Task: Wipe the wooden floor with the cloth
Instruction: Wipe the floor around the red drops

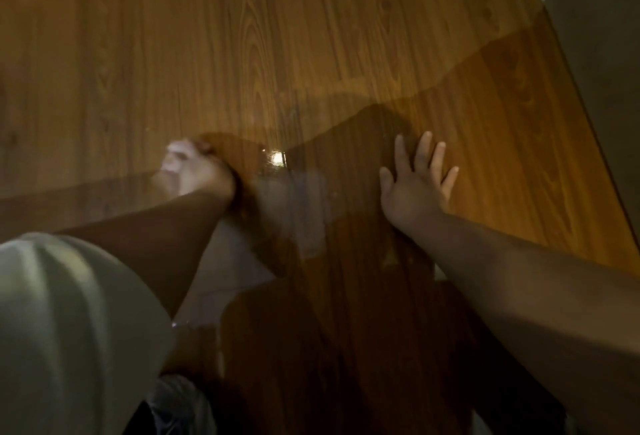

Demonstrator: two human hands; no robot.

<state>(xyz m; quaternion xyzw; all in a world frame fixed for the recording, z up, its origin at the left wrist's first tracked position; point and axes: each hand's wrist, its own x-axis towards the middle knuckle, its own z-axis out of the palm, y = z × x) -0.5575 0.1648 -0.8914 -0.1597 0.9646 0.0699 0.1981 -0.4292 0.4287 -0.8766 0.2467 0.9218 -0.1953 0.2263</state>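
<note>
The wooden floor [311, 36] fills the view, brown with long grain lines and a wet shine near the middle. My left hand [197, 171] is blurred by motion and closed on a pale cloth [175, 157], which it presses onto the floor at centre left. My right hand [415, 185] lies flat on the floor to the right, palm down and fingers spread, holding nothing. A pale blurred smear [294, 206] sits between the two hands; I cannot tell whether it is cloth or a reflection.
A grey wall or skirting [602, 53] runs along the right edge of the floor. My pale sleeve [69, 313] fills the bottom left corner. A bright glint [277, 157] marks a wet patch just right of my left hand.
</note>
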